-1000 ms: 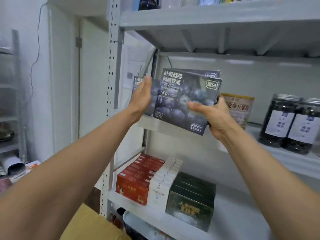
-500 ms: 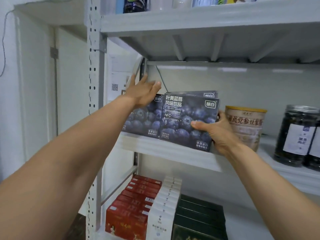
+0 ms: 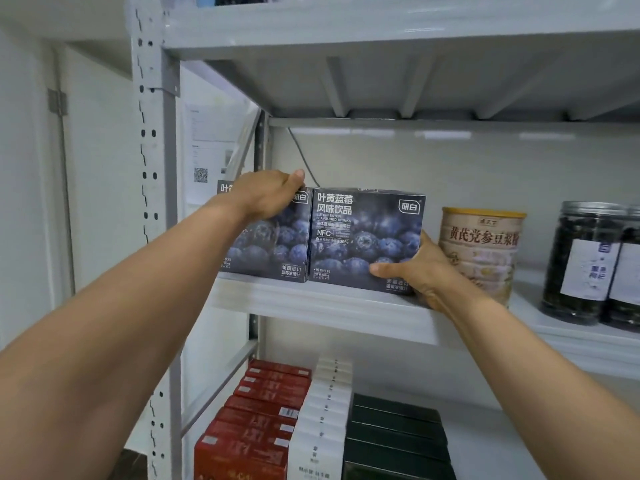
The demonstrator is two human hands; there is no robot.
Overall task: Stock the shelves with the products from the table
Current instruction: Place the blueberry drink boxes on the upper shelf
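Note:
Two dark blue blueberry drink boxes stand side by side at the left end of the middle shelf (image 3: 329, 306). My left hand (image 3: 266, 195) grips the top of the left box (image 3: 273, 251), fingers curled over its upper edge. The right box (image 3: 360, 237) is held at its lower right corner by my right hand (image 3: 415, 271), thumb across the front face and fingers behind. Both boxes stand upright with their fronts facing me and their sides touching.
A beige tin with a yellow lid (image 3: 485, 244) stands just right of my right hand. Two dark jars (image 3: 588, 261) stand further right. On the lower shelf lie rows of red (image 3: 263, 410), white (image 3: 325, 410) and black boxes (image 3: 394, 434). The shelf post (image 3: 156, 202) rises at left.
Both boxes came down from the air onto the middle shelf and were pushed upright side by side. My left hand shifted from the box's side to its top edge.

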